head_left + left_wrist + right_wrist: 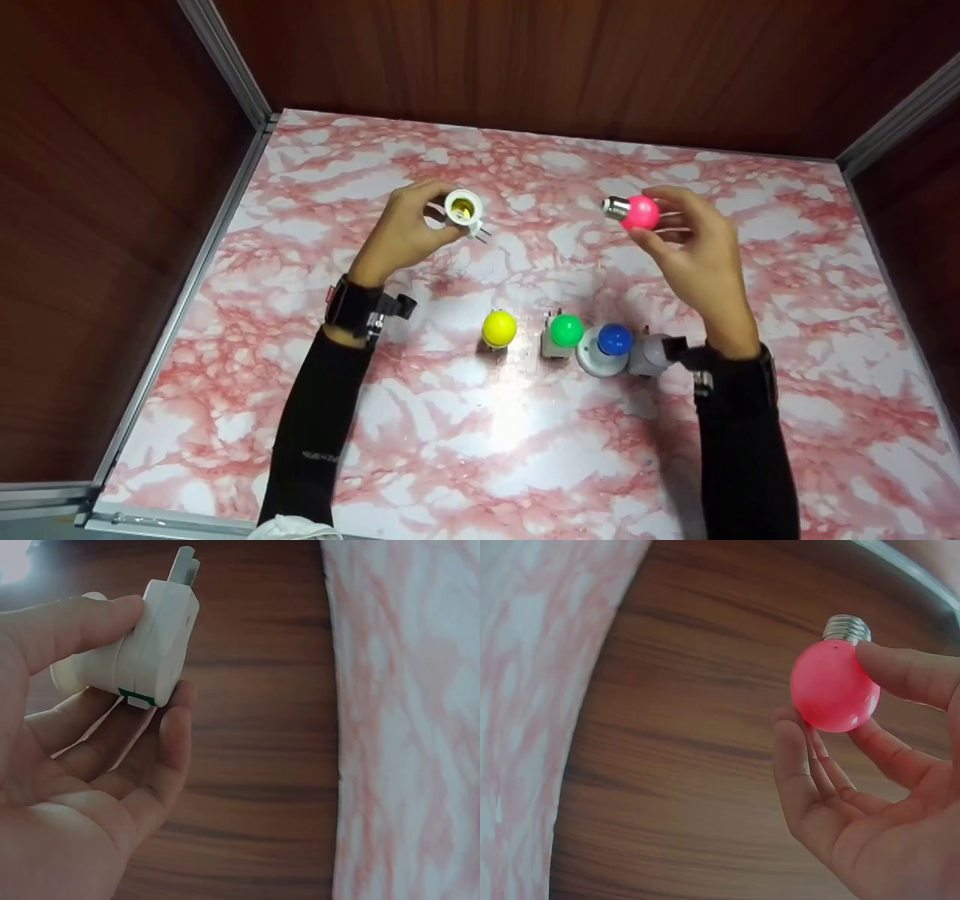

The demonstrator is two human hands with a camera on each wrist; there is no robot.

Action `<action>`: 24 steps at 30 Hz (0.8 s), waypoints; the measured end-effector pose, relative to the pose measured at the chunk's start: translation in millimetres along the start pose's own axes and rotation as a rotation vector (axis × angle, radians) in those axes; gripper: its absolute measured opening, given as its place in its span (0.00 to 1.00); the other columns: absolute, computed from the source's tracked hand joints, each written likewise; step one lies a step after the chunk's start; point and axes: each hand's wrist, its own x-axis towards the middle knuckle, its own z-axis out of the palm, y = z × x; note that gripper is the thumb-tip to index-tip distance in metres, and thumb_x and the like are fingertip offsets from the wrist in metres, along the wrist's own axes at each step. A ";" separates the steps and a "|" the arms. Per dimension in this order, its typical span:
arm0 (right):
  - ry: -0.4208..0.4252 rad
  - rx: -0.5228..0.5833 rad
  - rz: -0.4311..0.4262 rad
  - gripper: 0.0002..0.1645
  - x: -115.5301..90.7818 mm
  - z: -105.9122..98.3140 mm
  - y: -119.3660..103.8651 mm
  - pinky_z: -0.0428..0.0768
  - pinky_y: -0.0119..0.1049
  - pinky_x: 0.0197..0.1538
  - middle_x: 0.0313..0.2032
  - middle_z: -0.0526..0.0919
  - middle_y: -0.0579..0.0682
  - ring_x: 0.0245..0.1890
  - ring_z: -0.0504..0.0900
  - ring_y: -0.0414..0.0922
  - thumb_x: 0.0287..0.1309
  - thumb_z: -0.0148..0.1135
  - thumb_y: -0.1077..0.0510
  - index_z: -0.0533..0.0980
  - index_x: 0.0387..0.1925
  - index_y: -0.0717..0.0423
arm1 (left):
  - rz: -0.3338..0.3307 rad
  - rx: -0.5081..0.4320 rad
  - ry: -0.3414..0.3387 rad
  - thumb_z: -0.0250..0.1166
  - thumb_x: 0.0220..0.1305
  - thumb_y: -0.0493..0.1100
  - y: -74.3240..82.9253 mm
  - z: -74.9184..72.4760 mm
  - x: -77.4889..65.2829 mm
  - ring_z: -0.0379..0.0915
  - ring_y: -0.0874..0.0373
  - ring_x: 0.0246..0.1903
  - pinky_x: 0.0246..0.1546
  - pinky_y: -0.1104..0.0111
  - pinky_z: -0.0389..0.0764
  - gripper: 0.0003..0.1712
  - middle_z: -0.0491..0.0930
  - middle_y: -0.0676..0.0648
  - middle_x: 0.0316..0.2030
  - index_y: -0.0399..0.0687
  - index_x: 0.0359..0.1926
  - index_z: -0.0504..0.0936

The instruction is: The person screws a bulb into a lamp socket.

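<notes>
My left hand (411,229) pinches a white plug-in bulb socket (463,208) between thumb and fingers, above the table. Its round opening faces up in the head view, and two metal prongs stick out at the side; the prongs (184,566) point upward in the left wrist view. Across from it, my right hand (697,251) holds a pink light bulb (643,213) by its round globe. The silver screw base (847,628) is uncovered and points left, towards the socket, in the head view. Socket and bulb are well apart.
On the pink-and-white marbled table (420,450), nearer me, stand a yellow bulb (499,328), a green bulb (566,330) and a blue bulb (615,340) in holders. A whitish holder (651,355) beside the blue one is partly hidden by the right wrist strap. Brown wood-grain panels (525,67) enclose the table.
</notes>
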 end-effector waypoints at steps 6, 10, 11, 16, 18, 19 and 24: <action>0.069 0.124 -0.080 0.27 -26.1 0.1 -10.1 0.87 0.21 0.51 0.50 0.85 0.35 0.47 0.89 0.34 0.56 0.77 0.71 0.84 0.59 0.61 | 0.116 -0.016 -0.014 0.78 0.60 0.38 30.8 8.7 -9.8 0.84 0.54 0.46 0.50 0.67 0.89 0.21 0.89 0.44 0.49 0.42 0.55 0.88; 0.095 0.177 -0.117 0.28 -36.6 -1.6 -13.7 0.88 0.23 0.52 0.50 0.85 0.36 0.48 0.89 0.36 0.54 0.77 0.73 0.84 0.58 0.63 | 0.179 -0.021 -0.028 0.78 0.61 0.40 45.7 15.2 -17.0 0.83 0.57 0.46 0.49 0.68 0.88 0.20 0.89 0.46 0.49 0.44 0.54 0.89; 0.097 0.186 -0.124 0.28 -38.2 -2.0 -14.5 0.88 0.23 0.53 0.50 0.85 0.36 0.48 0.89 0.36 0.54 0.76 0.74 0.84 0.58 0.64 | 0.187 -0.020 -0.027 0.78 0.61 0.40 48.1 16.4 -19.0 0.83 0.58 0.46 0.49 0.68 0.87 0.20 0.89 0.46 0.49 0.44 0.54 0.89; 0.095 0.249 -0.158 0.29 -40.6 0.1 -16.8 0.87 0.23 0.55 0.51 0.85 0.42 0.49 0.89 0.38 0.52 0.76 0.77 0.83 0.57 0.69 | 0.207 -0.004 -0.015 0.78 0.61 0.39 55.7 20.6 -26.6 0.83 0.59 0.46 0.49 0.69 0.86 0.22 0.89 0.46 0.48 0.43 0.57 0.87; 0.092 0.288 -0.172 0.29 -41.1 2.1 -17.5 0.87 0.24 0.56 0.51 0.85 0.46 0.50 0.89 0.39 0.50 0.75 0.78 0.82 0.57 0.70 | 0.214 -0.001 -0.012 0.78 0.61 0.39 58.0 21.9 -28.2 0.84 0.58 0.46 0.49 0.69 0.86 0.23 0.89 0.46 0.48 0.42 0.56 0.86; 0.090 0.306 -0.181 0.30 -41.5 3.3 -18.0 0.87 0.25 0.57 0.51 0.85 0.48 0.50 0.88 0.40 0.50 0.75 0.79 0.82 0.57 0.70 | 0.220 -0.001 -0.011 0.78 0.61 0.39 59.2 22.7 -28.7 0.84 0.58 0.46 0.49 0.69 0.87 0.22 0.89 0.45 0.47 0.42 0.56 0.86; 0.062 0.356 -0.243 0.30 -44.5 11.9 -23.0 0.88 0.29 0.58 0.53 0.84 0.55 0.53 0.87 0.43 0.47 0.74 0.82 0.83 0.55 0.70 | 0.252 0.005 -0.012 0.77 0.61 0.38 65.6 26.9 -32.1 0.84 0.56 0.46 0.49 0.69 0.87 0.21 0.89 0.44 0.48 0.40 0.55 0.85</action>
